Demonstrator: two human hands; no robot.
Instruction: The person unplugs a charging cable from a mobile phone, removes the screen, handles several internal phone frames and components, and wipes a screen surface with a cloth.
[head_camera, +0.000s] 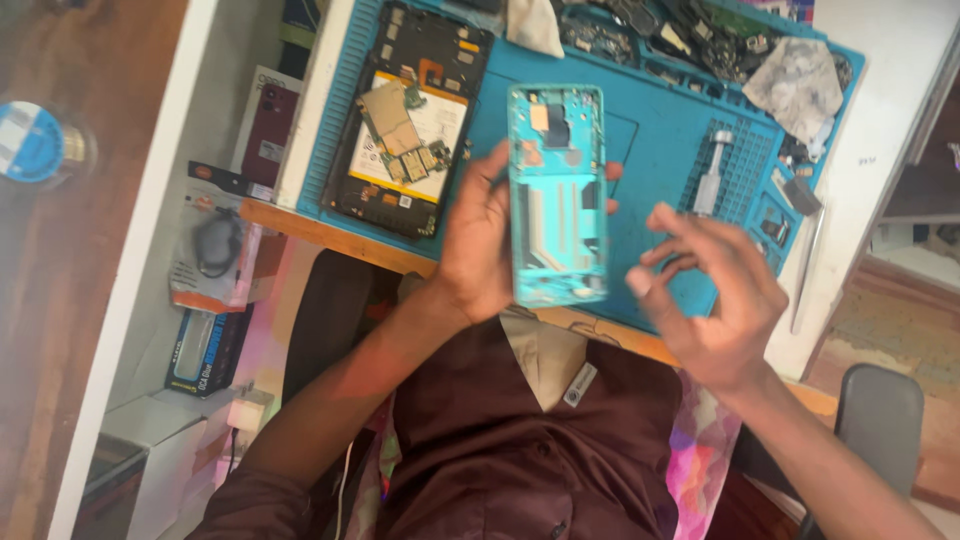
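Left hand (478, 240): one, grasping the teal phone frame (557, 195) by its long edges, thumb on the near side, fingertips showing past the far side.
Right hand (712, 290): one, free of any object, fingers loosely curled, just beside the frame's lower end.
Teal phone frame: one, held upright above the blue work mat (660, 150), its inner side facing the camera.
Opened phone (410, 120): one, lying flat on the mat's left part, boards exposed.
Crumpled cloths (797, 85): two, at the mat's far edge.
Counter (300, 225): one, carrying the mat.

Bare mat (660, 140) between opened tablet (410, 120) and metal tool (712, 175) (parts crowd its far edge).
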